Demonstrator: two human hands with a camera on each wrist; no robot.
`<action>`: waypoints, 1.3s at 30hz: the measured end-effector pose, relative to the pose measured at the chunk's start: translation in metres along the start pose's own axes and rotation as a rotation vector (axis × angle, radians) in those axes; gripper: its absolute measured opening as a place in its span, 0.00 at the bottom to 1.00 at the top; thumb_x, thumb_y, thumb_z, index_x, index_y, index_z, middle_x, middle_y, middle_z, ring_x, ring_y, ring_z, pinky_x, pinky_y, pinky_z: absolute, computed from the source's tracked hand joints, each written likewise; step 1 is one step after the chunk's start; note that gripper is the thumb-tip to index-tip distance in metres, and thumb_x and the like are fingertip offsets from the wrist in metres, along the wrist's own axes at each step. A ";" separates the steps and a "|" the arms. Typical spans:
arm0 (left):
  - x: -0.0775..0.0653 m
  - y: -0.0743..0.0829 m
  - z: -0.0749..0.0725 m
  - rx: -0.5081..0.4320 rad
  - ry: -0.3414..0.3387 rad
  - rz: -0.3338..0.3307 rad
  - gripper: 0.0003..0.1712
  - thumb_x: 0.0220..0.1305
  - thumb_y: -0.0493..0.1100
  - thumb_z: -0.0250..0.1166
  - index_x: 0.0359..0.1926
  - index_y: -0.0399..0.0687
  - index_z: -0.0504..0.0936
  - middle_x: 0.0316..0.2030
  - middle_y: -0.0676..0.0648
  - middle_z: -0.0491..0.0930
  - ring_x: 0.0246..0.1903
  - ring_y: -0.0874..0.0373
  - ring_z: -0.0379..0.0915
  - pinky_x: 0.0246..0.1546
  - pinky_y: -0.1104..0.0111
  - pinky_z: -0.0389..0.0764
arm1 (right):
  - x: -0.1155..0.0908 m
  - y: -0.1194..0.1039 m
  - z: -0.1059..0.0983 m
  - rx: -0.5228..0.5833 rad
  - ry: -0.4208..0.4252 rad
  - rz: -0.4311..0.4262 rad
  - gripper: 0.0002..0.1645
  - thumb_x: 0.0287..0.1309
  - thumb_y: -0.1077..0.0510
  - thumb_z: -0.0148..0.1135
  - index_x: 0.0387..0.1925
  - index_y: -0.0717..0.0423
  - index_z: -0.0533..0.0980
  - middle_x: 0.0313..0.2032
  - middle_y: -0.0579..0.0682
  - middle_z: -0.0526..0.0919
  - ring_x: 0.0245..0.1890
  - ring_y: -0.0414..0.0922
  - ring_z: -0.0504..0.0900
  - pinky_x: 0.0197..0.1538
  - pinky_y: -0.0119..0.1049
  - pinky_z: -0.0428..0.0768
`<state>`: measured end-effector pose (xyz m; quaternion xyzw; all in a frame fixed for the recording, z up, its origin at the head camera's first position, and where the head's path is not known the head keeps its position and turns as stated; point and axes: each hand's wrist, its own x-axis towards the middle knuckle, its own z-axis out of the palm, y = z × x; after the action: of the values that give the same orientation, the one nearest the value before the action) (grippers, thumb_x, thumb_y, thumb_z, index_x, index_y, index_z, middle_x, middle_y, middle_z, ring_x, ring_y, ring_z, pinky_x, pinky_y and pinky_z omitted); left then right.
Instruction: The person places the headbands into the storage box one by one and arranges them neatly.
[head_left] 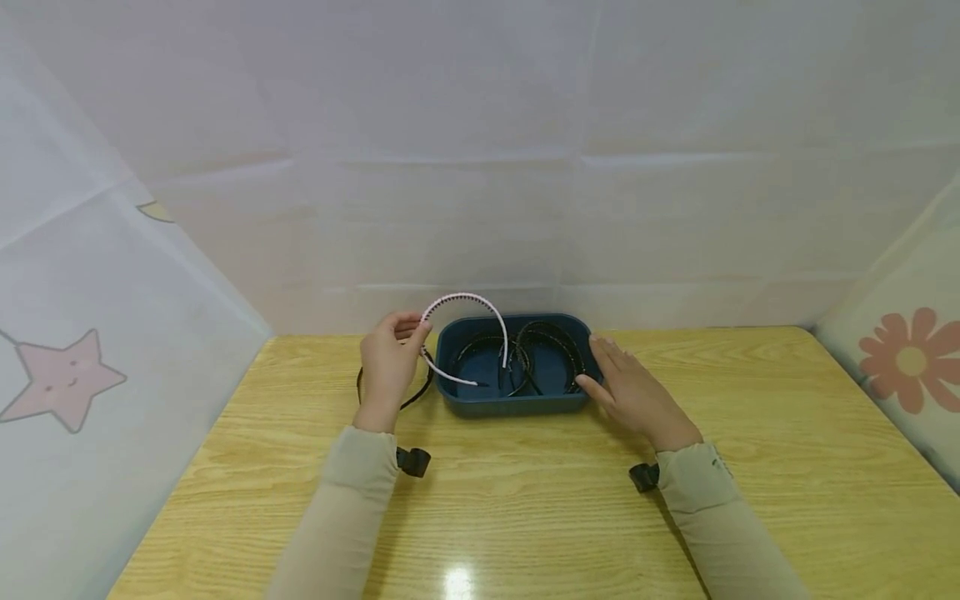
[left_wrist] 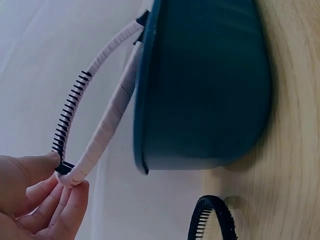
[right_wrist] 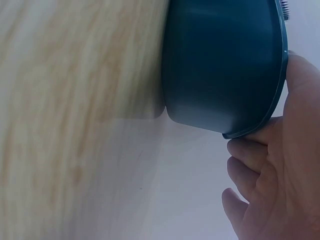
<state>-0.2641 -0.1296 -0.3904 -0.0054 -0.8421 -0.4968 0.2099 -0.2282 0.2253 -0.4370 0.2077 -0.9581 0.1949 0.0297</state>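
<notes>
My left hand [head_left: 390, 358] pinches a pale pink headband [head_left: 462, 296] with dark comb teeth inside its curve. In the left wrist view, thumb and fingers grip the headband [left_wrist: 102, 132] at its bend, its dark tips at the bin's rim. The headband hangs over the left part of a dark blue bin [head_left: 517, 407], its ends pointing right. Several dark headbands [head_left: 558, 333] lie in the bin. My right hand [head_left: 637, 396] rests on the bin's right rim, thumb over the edge and fingers extended; the right wrist view shows this hand [right_wrist: 280, 170] touching the rim.
A black headband [head_left: 420, 398] stands on the wooden table [head_left: 517, 508] left of the bin, partly behind my left wrist. Its comb teeth show in the left wrist view. A pale sheet [head_left: 465, 200] hangs behind the table, with printed side sheets left and right.
</notes>
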 end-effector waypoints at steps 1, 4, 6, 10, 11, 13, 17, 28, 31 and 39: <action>0.000 0.000 0.002 0.019 0.003 -0.007 0.15 0.67 0.43 0.71 0.49 0.37 0.86 0.43 0.40 0.87 0.44 0.49 0.85 0.37 0.63 0.87 | 0.000 -0.001 0.000 -0.001 -0.001 -0.001 0.46 0.79 0.39 0.45 0.79 0.67 0.48 0.78 0.66 0.49 0.78 0.62 0.47 0.79 0.55 0.46; 0.000 0.000 0.008 0.073 -0.016 -0.013 0.14 0.68 0.42 0.70 0.49 0.37 0.86 0.43 0.40 0.87 0.44 0.48 0.85 0.39 0.57 0.87 | 0.001 -0.002 0.000 0.001 -0.004 -0.002 0.46 0.78 0.39 0.45 0.79 0.68 0.48 0.78 0.66 0.49 0.78 0.62 0.47 0.79 0.55 0.46; -0.001 0.001 0.010 0.095 -0.033 -0.014 0.13 0.68 0.42 0.70 0.49 0.37 0.86 0.43 0.40 0.88 0.44 0.48 0.85 0.40 0.56 0.86 | 0.001 -0.003 0.000 -0.004 -0.007 -0.003 0.46 0.79 0.40 0.45 0.79 0.68 0.48 0.78 0.66 0.49 0.78 0.62 0.48 0.79 0.55 0.46; -0.002 0.001 0.016 0.112 -0.064 -0.011 0.13 0.68 0.41 0.69 0.48 0.36 0.87 0.42 0.38 0.88 0.43 0.47 0.85 0.43 0.55 0.86 | 0.001 -0.004 0.000 -0.014 -0.004 -0.002 0.46 0.79 0.40 0.45 0.78 0.68 0.48 0.78 0.65 0.49 0.78 0.62 0.48 0.78 0.56 0.47; -0.002 0.001 0.017 0.117 -0.068 -0.011 0.13 0.68 0.41 0.69 0.47 0.36 0.87 0.42 0.38 0.88 0.43 0.46 0.86 0.43 0.55 0.85 | 0.001 -0.004 -0.001 -0.014 -0.003 -0.003 0.46 0.79 0.40 0.45 0.78 0.68 0.48 0.78 0.65 0.49 0.78 0.62 0.48 0.78 0.56 0.47; -0.002 0.000 0.019 0.132 -0.078 -0.010 0.13 0.68 0.41 0.69 0.47 0.35 0.87 0.42 0.38 0.88 0.43 0.46 0.86 0.44 0.55 0.85 | 0.001 -0.004 -0.001 -0.012 0.002 -0.006 0.46 0.79 0.40 0.45 0.78 0.68 0.48 0.78 0.66 0.49 0.77 0.63 0.49 0.78 0.57 0.48; -0.004 -0.002 0.025 0.176 -0.096 0.002 0.13 0.69 0.42 0.69 0.47 0.36 0.87 0.42 0.39 0.88 0.44 0.46 0.86 0.45 0.56 0.85 | 0.000 -0.004 0.000 -0.007 0.010 -0.005 0.46 0.78 0.39 0.45 0.78 0.68 0.49 0.78 0.66 0.50 0.77 0.63 0.50 0.78 0.57 0.48; -0.007 -0.004 0.034 0.237 -0.100 0.089 0.11 0.69 0.40 0.69 0.46 0.36 0.87 0.42 0.39 0.88 0.43 0.46 0.86 0.45 0.55 0.86 | 0.001 -0.002 0.000 0.010 -0.030 0.029 0.47 0.78 0.37 0.44 0.79 0.66 0.46 0.79 0.64 0.48 0.78 0.61 0.47 0.79 0.55 0.45; -0.008 -0.006 0.035 0.247 -0.089 0.114 0.11 0.68 0.38 0.69 0.47 0.35 0.87 0.43 0.38 0.88 0.44 0.45 0.86 0.46 0.54 0.85 | 0.001 -0.002 0.001 0.011 -0.028 0.030 0.47 0.78 0.37 0.44 0.79 0.65 0.46 0.79 0.64 0.48 0.78 0.61 0.46 0.79 0.54 0.45; -0.013 -0.007 0.026 0.244 -0.073 0.137 0.12 0.69 0.37 0.68 0.50 0.35 0.86 0.45 0.37 0.87 0.45 0.44 0.86 0.47 0.53 0.85 | 0.000 -0.003 0.002 0.008 -0.019 0.025 0.47 0.78 0.37 0.45 0.79 0.65 0.46 0.79 0.64 0.48 0.78 0.61 0.47 0.78 0.55 0.46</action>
<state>-0.2623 -0.1085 -0.4117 -0.0552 -0.9009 -0.3749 0.2116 -0.2271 0.2221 -0.4379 0.1977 -0.9601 0.1973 0.0173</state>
